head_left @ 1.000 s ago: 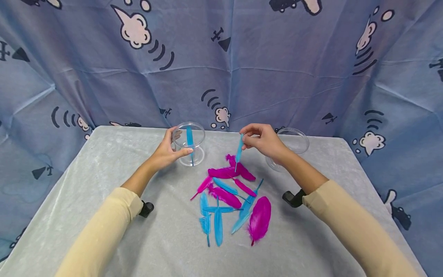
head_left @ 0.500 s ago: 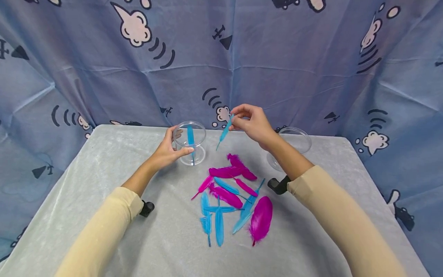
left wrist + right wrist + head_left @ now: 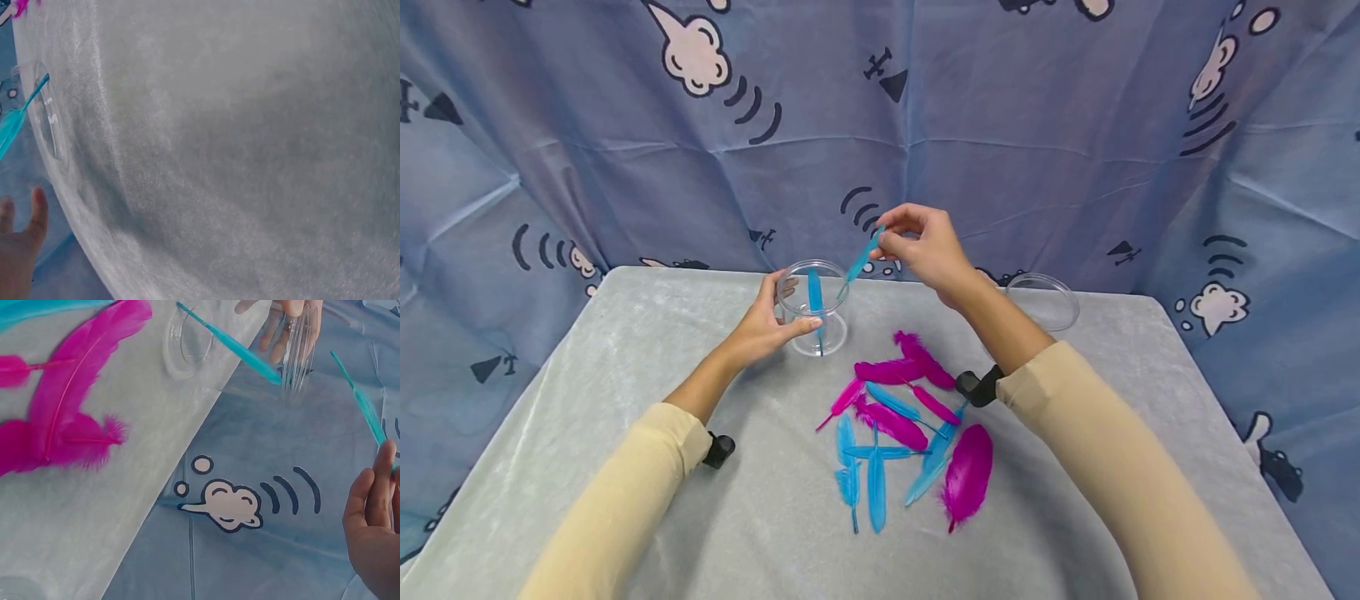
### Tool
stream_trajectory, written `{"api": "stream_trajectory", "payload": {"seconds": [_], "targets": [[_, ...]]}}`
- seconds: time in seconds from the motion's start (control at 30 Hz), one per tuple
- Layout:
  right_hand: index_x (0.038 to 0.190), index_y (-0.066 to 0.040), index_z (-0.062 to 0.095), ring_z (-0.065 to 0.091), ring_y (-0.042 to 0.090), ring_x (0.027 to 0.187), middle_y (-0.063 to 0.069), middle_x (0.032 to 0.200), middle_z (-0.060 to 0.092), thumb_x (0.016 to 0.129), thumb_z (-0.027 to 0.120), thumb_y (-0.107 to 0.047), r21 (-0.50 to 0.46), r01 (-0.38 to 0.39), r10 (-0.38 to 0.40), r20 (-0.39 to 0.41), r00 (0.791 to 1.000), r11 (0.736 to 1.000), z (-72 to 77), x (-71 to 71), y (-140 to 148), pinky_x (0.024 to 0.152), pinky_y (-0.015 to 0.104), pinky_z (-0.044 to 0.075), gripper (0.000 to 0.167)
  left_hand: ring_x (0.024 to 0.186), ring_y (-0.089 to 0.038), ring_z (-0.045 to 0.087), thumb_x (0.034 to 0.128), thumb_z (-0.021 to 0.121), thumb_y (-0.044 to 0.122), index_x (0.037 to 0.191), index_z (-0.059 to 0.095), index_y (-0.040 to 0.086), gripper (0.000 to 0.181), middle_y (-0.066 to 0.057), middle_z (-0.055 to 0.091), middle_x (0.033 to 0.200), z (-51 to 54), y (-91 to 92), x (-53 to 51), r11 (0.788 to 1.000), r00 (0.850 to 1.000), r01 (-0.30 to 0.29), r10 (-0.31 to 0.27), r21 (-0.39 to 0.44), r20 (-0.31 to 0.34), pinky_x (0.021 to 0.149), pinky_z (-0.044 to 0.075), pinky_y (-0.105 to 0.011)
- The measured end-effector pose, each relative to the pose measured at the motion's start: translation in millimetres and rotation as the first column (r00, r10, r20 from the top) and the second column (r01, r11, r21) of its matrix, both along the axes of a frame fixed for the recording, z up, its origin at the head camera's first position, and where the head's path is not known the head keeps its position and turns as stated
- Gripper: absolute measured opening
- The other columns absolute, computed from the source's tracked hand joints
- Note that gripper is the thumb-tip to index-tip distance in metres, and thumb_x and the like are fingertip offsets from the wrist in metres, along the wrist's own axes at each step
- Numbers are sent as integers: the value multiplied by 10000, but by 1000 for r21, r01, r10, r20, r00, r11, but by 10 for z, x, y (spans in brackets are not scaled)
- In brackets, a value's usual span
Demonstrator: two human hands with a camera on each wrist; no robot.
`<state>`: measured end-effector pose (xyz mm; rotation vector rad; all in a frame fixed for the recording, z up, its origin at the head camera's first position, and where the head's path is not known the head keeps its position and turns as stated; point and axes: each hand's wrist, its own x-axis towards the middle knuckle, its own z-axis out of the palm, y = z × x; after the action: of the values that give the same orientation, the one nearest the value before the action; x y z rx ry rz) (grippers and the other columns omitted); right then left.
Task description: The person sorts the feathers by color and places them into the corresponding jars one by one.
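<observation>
My left hand (image 3: 766, 327) grips a clear plastic cup (image 3: 839, 305) at the table's far edge, fingers and thumb round its side. A blue feather (image 3: 816, 292) stands inside it, quill down. From the right, my right hand (image 3: 922, 247) pinches another blue feather (image 3: 862, 256) by its vane end. That feather slants down, its quill tip at the cup's right rim; in the right wrist view the quill (image 3: 342, 372) appears apart from the rim (image 3: 299, 359). Magenta feathers (image 3: 891, 423) and blue feathers (image 3: 877, 492) lie piled on the table nearer the body.
A second clear cup (image 3: 1077, 310) stands at the table's far right, partly hidden behind my right forearm. The table carries a pale grey cloth (image 3: 760, 517). A blue patterned curtain (image 3: 985, 108) hangs right behind its far edge.
My right hand has carried its blue feather up and left from above the pile to the cup's rim, tilting it more. My left hand and the cup stay nearly still.
</observation>
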<state>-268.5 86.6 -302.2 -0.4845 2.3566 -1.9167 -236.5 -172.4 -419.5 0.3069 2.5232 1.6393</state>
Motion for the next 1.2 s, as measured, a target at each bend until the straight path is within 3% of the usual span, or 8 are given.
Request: {"api": "stream_trajectory", "payload": {"seconds": [0.17,0.4,0.63,0.8,1.03,1.2], "targets": [[1109,59,626,728,168,794,144,944,614,966,595,-3,12,9,-8,-25,1000,1000,-33,-6,-61,902,389,555,159,1480,-275,243,891,752,336,1568,88,141,968,-136,264,1602,-3,9,-8,1000,1000,2,-2,-2,2,1116,321,-575],[1101,69,626,728,297,885,147,941,599,962,586,18,5,19,-19,-19,1000,1000,-92,-26,-153,884,343,561,153,1476,-277,247,903,740,332,1565,93,141,946,-139,269,1595,6,21,-15,1000,1000,-2,2,1,7,1106,336,-571],[1084,50,639,727,196,809,136,940,611,961,596,14,40,23,-23,-7,1000,999,-167,-35,-231,872,348,559,135,1477,-279,242,908,737,307,1566,83,137,943,-136,269,1595,15,22,-7,1000,1000,-2,2,-2,8,1103,339,-570],[1074,61,640,723,301,852,134,917,604,954,602,20,66,-2,1,6,1000,998,-229,-22,-290,914,387,549,132,1478,-283,240,909,735,314,1568,74,137,950,-134,264,1597,20,17,-5,1000,1000,4,-4,-6,11,1105,334,-576],[1049,54,654,692,401,876,149,899,642,945,593,36,118,-47,50,-18,999,992,-290,5,-367,816,321,568,122,1481,-294,226,918,725,299,1570,59,136,947,-139,247,1601,32,21,-3,1000,1000,8,-8,-2,25,1114,316,-584],[1051,61,661,699,358,836,156,879,671,943,597,43,166,-53,58,-27,998,985,-343,22,-414,744,281,548,126,1471,-293,240,911,734,316,1568,71,142,950,-143,252,1589,32,24,-2,1000,1000,1,-1,0,27,1108,333,-573]]}}
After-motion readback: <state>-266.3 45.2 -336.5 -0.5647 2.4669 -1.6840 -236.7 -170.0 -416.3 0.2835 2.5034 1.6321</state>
